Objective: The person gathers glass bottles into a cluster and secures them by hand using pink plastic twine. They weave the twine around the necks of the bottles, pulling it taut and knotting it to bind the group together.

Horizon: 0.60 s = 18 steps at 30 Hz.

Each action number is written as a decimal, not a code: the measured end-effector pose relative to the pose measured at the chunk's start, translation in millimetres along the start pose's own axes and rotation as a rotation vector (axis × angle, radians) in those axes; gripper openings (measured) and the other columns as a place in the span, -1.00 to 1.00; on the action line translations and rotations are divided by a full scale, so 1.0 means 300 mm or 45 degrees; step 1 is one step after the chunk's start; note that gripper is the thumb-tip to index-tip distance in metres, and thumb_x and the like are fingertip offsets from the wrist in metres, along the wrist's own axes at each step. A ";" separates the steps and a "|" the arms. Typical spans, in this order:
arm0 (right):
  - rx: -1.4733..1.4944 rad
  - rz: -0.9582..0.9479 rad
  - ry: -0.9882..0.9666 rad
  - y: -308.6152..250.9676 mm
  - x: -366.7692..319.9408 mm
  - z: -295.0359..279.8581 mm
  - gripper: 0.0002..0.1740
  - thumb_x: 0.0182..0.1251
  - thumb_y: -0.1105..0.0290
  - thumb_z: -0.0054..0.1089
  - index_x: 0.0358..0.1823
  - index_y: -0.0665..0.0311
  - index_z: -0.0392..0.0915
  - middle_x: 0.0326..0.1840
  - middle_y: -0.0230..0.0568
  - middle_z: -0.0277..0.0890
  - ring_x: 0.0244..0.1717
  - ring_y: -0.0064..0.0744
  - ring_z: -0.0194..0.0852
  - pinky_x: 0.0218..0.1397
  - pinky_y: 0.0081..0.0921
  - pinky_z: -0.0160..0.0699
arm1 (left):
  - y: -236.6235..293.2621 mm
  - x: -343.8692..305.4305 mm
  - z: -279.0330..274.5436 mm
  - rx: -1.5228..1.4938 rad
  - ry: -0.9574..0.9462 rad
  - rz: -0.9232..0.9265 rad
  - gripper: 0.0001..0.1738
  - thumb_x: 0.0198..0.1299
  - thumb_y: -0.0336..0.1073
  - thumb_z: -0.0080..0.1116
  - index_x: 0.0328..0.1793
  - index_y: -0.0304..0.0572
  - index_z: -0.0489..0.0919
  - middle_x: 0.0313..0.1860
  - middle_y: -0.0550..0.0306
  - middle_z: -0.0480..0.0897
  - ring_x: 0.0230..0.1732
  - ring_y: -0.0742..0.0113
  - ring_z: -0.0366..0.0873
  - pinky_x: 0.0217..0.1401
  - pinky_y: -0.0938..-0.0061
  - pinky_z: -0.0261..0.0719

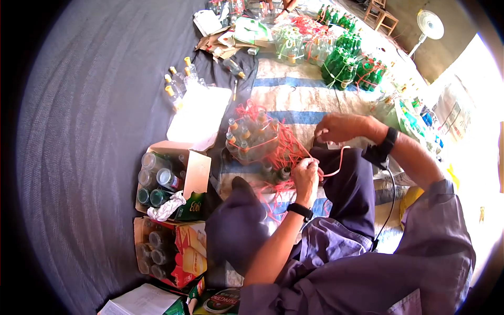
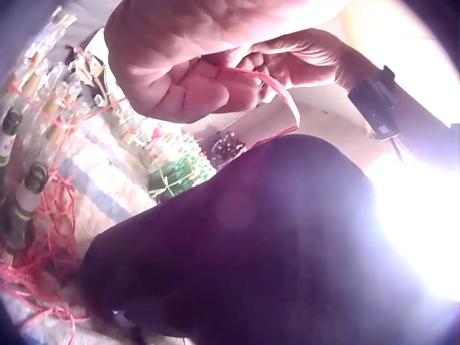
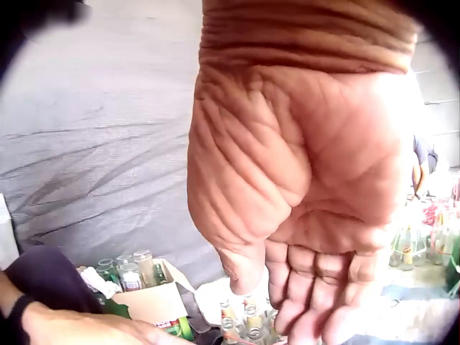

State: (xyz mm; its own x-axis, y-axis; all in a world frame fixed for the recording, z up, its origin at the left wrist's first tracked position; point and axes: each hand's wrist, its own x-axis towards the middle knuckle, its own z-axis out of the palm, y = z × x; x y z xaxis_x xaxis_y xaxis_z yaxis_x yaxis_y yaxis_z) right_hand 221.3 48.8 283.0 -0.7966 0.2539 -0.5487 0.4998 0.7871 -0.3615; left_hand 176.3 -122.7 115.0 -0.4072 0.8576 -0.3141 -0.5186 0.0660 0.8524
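Pinched in my left hand [image 1: 306, 178] is a pink plastic strap [image 1: 332, 172], whose loose part loops to the right. The left wrist view shows the fingers curled round that strap [image 2: 289, 100]. My right hand [image 1: 344, 127] hovers above the right knee; its palm and loosely bent fingers hold nothing in the right wrist view. In front of the left hand stands a bundle of clear bottles [image 1: 252, 137] with strap around it. A tangle of pink straps [image 1: 286, 149] lies against the bundle, with a dark-necked bottle [image 1: 284, 173] beside it.
Cardboard boxes of jars and bottles [image 1: 197, 176] stand on the left. Tied green bottles [image 1: 341, 65] and clear bottles [image 1: 290, 46] sit farther back on a striped sheet [image 1: 286, 97]. A white fan [image 1: 430, 23] stands at the back right. Another person's hand [image 1: 283, 16] shows at the top.
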 end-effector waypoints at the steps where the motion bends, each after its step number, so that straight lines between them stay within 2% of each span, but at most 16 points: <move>1: -0.009 -0.001 0.001 0.019 0.019 -0.015 -0.65 0.44 0.24 0.13 0.03 0.34 0.71 -0.17 0.01 0.77 -0.18 -0.15 0.79 0.02 -0.22 0.70 | -0.005 0.005 0.009 0.135 0.028 0.112 -0.75 0.42 -0.28 0.10 -0.15 -0.33 0.67 -0.50 0.11 0.67 -0.57 0.44 0.54 -0.46 0.51 0.50; 3: -0.023 -0.072 0.087 0.096 0.104 -0.021 -0.62 0.34 0.21 0.15 -0.16 0.40 0.76 -0.33 0.02 0.76 -0.33 -0.20 0.80 -0.04 -0.23 0.75 | 0.012 0.020 0.026 0.302 0.046 0.288 -0.73 0.39 -0.23 0.11 -0.21 -0.30 0.69 -0.51 0.08 0.73 -0.63 0.38 0.57 -0.48 0.44 0.55; 4: -0.028 -0.083 0.086 0.136 0.162 -0.014 -0.62 0.34 0.21 0.15 -0.16 0.40 0.76 -0.33 0.02 0.76 -0.33 -0.20 0.80 -0.04 -0.23 0.75 | 0.043 0.013 0.037 0.252 0.005 0.237 -0.71 0.41 -0.22 0.09 -0.20 -0.31 0.68 -0.52 0.08 0.72 -0.62 0.36 0.60 -0.48 0.42 0.55; 6: -0.064 0.016 0.022 0.227 0.286 0.016 -0.63 0.38 0.23 0.16 -0.07 0.43 0.72 -0.24 -0.01 0.77 -0.37 -0.18 0.77 -0.16 -0.22 0.71 | 0.030 0.028 0.060 0.291 0.015 0.253 -0.70 0.44 -0.23 0.08 -0.21 -0.31 0.68 -0.54 0.08 0.70 -0.61 0.38 0.61 -0.50 0.42 0.53; 7: 0.100 0.079 -0.001 0.240 0.331 0.036 -0.61 0.36 0.21 0.17 -0.14 0.46 0.72 -0.27 0.06 0.75 -0.35 -0.16 0.77 -0.14 -0.18 0.71 | 0.029 0.028 0.058 0.301 -0.032 0.241 -0.73 0.43 -0.25 0.10 -0.19 -0.30 0.68 -0.49 -0.01 0.72 -0.51 0.19 0.69 -0.42 0.31 0.57; 8: 0.120 0.072 -0.010 0.254 0.373 0.071 -0.61 0.36 0.21 0.17 -0.14 0.46 0.72 -0.27 0.06 0.75 -0.35 -0.16 0.77 -0.14 -0.18 0.71 | 0.015 0.020 0.064 0.314 -0.024 0.223 -0.73 0.43 -0.25 0.10 -0.19 -0.30 0.68 -0.49 -0.01 0.72 -0.51 0.19 0.69 -0.42 0.31 0.57; 10: 0.234 0.097 0.024 0.282 0.459 0.132 -0.59 0.33 0.18 0.19 -0.20 0.48 0.73 -0.28 0.16 0.73 -0.27 -0.11 0.78 -0.10 -0.14 0.71 | 0.003 0.009 0.071 0.754 0.046 0.482 -0.78 0.40 -0.27 0.15 -0.16 -0.29 0.68 -0.38 -0.13 0.73 -0.35 -0.08 0.72 -0.28 0.17 0.60; 11: 0.197 0.050 0.079 0.309 0.516 0.179 -0.57 0.31 0.17 0.21 -0.19 0.50 0.72 -0.27 0.19 0.72 -0.27 -0.10 0.76 -0.13 -0.14 0.71 | 0.003 -0.004 0.072 0.814 0.022 0.467 -0.80 0.38 -0.27 0.18 -0.13 -0.27 0.67 -0.27 -0.21 0.71 -0.16 -0.23 0.70 -0.14 0.07 0.60; 12: 0.166 0.005 0.136 0.339 0.569 0.225 -0.56 0.30 0.16 0.23 -0.19 0.52 0.72 -0.27 0.22 0.72 -0.27 -0.10 0.75 -0.16 -0.15 0.71 | -0.016 -0.005 0.074 0.872 0.018 0.508 -0.83 0.37 -0.28 0.19 -0.12 -0.21 0.69 -0.32 -0.21 0.71 -0.21 -0.25 0.70 -0.18 0.05 0.61; 14: 0.225 -0.056 0.108 0.355 0.608 0.252 -0.54 0.26 0.16 0.28 -0.18 0.54 0.69 -0.28 0.17 0.72 -0.27 -0.14 0.71 -0.22 -0.18 0.69 | -0.030 -0.012 0.077 0.975 -0.032 0.434 -0.88 0.35 -0.31 0.20 -0.12 -0.14 0.70 -0.36 -0.20 0.70 -0.25 -0.28 0.69 -0.21 0.02 0.62; 16: 0.781 0.029 0.046 0.381 0.651 0.290 -0.56 0.24 0.18 0.30 -0.19 0.55 0.68 -0.32 0.05 0.71 -0.32 -0.22 0.68 -0.24 -0.24 0.69 | -0.036 -0.009 0.079 1.027 -0.063 0.383 -0.90 0.34 -0.34 0.19 -0.15 -0.11 0.70 -0.41 -0.19 0.69 -0.31 -0.32 0.66 -0.28 -0.03 0.59; 17: 0.785 0.129 0.081 0.394 0.693 0.302 -0.68 0.23 0.32 0.33 -0.28 0.55 0.66 -0.36 -0.01 0.69 -0.41 -0.24 0.66 -0.36 -0.26 0.69 | -0.035 -0.008 0.079 1.102 -0.072 0.393 -0.90 0.32 -0.36 0.19 -0.16 -0.10 0.70 -0.42 -0.20 0.68 -0.31 -0.32 0.65 -0.28 -0.03 0.58; 18: 0.807 0.121 0.074 0.400 0.735 0.320 -0.68 0.23 0.32 0.33 -0.28 0.55 0.66 -0.36 -0.01 0.69 -0.41 -0.24 0.66 -0.36 -0.26 0.69 | -0.031 -0.003 0.078 1.175 -0.083 0.402 -0.91 0.31 -0.37 0.19 -0.17 -0.10 0.70 -0.43 -0.21 0.67 -0.32 -0.31 0.64 -0.28 -0.03 0.57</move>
State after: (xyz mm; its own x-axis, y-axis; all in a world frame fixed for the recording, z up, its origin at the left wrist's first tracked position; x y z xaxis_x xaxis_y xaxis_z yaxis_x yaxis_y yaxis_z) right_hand 138.3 145.3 46.3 -0.7472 0.3503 -0.5648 0.6589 0.2796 -0.6983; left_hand 199.1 -112.3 117.1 -0.3695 0.9291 -0.0149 0.4108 0.1777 0.8942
